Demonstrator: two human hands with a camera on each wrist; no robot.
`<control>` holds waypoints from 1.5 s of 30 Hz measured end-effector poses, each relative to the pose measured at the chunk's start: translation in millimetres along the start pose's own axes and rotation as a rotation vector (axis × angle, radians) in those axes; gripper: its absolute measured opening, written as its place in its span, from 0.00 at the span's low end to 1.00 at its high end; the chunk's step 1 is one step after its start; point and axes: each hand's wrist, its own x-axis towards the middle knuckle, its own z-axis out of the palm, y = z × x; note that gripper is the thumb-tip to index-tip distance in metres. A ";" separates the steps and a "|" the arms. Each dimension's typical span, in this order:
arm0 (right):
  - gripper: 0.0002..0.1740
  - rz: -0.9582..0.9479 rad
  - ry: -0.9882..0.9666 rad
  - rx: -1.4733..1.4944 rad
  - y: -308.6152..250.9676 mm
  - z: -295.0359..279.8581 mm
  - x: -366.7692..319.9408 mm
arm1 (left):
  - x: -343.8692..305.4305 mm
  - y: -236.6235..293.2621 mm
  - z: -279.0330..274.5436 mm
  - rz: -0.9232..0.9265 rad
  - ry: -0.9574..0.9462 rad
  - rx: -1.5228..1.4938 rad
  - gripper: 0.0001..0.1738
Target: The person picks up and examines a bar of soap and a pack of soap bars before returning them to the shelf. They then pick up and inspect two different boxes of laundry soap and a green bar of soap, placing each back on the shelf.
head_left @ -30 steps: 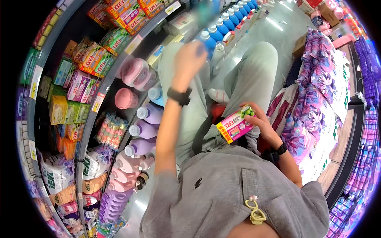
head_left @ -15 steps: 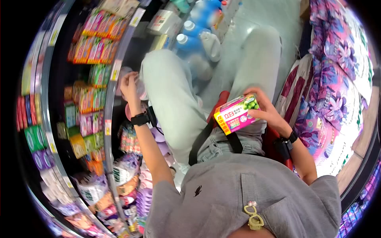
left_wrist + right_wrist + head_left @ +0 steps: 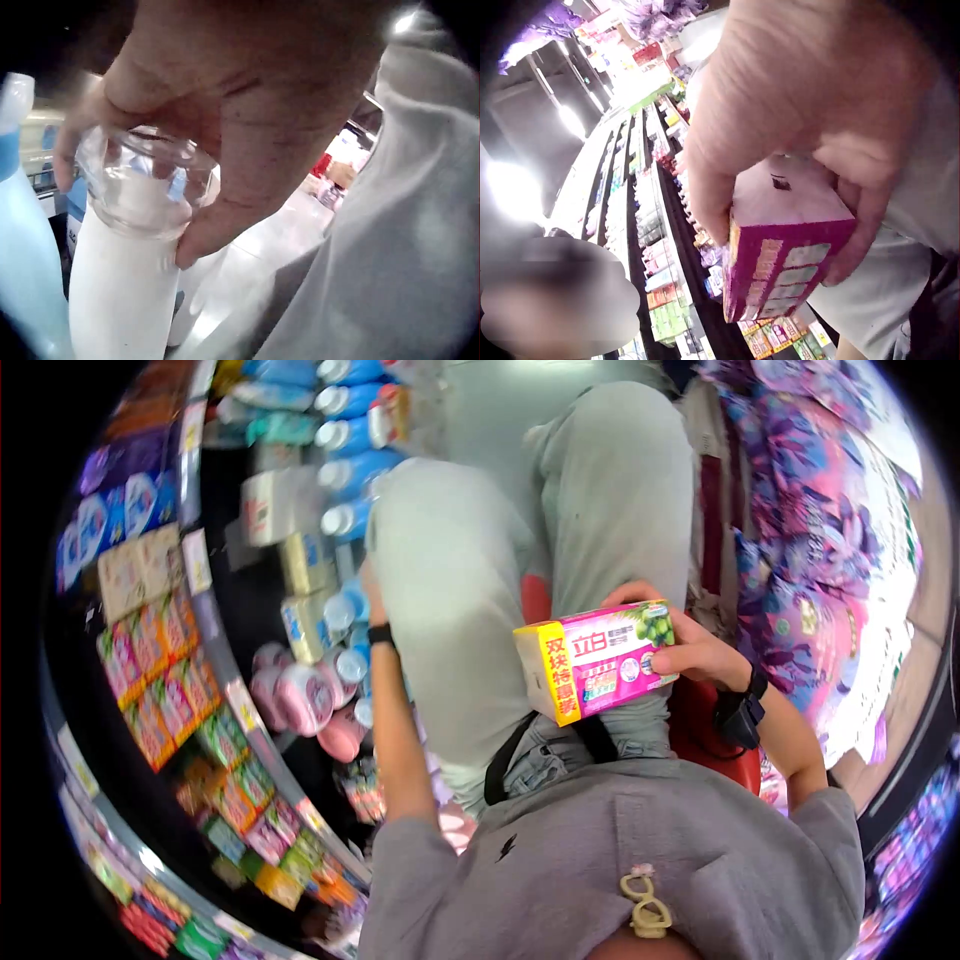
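In the head view my right hand (image 3: 700, 650) grips a pink and yellow soap box (image 3: 600, 660) by its right end, held above my lap. The right wrist view shows thumb and fingers on opposite sides of that box, its purple printed side (image 3: 787, 262) turned to the camera. My left hand (image 3: 372, 595) is down past my left knee, which hides most of it in the head view. Up close in the left wrist view, its thumb and fingers curl round the clear cap (image 3: 142, 210) of an upright white bottle (image 3: 120, 292). A light-blue bottle (image 3: 26, 247) stands beside it.
Shelves with soap packs (image 3: 165, 700) run along the left. Blue bottles (image 3: 350, 470) and pink bottles (image 3: 303, 698) stand in rows by my left leg. Purple flowered bags (image 3: 800, 560) are stacked at the right. Both knees (image 3: 620, 450) are bent up in front.
My left hand has swung from in front of my knees, out to the shelf side, then down past the left knee onto a bottle cap. The soap box stays in my right hand. The view has turned.
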 end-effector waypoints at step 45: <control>0.24 -0.713 0.472 -0.088 -31.2 32.1 109.3 | -59.0 197.1 -135.7 0.532 -0.487 -1.644 0.47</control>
